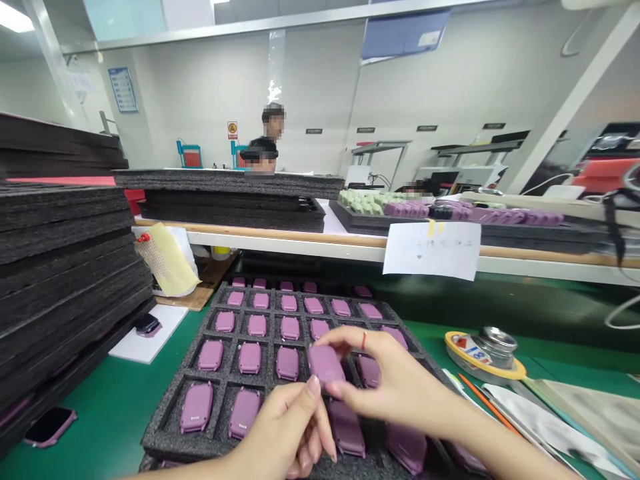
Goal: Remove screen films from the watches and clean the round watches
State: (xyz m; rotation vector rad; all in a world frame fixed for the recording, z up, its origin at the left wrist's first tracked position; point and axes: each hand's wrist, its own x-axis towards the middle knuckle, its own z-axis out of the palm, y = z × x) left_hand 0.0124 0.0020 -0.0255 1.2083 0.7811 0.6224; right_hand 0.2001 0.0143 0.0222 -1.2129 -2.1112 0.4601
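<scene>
My right hand [383, 377] pinches a purple smartwatch case [326, 365] between thumb and fingers, just above a foam tray. The case's smooth face points toward me. My left hand [295, 427] is beside it, its thumb tip close to the case's lower corner; I cannot tell if they touch. The left fingers curl loosely, apart from the thumb, with nothing held. Below, the black foam tray [173, 400] carries rows of similar purple cases, one per compartment, such as a watch case [197, 407] at the front left with small metal contacts. My hands hide part of the tray.
Stacked black foam trays [65, 267] rise at the left. A dark-screened watch [50, 427] lies on the green mat. At the right are a yellow-rimmed round container [485, 357] and an orange stick [487, 403]. A shelf [350, 250] crosses behind; a person [273, 127] is beyond it.
</scene>
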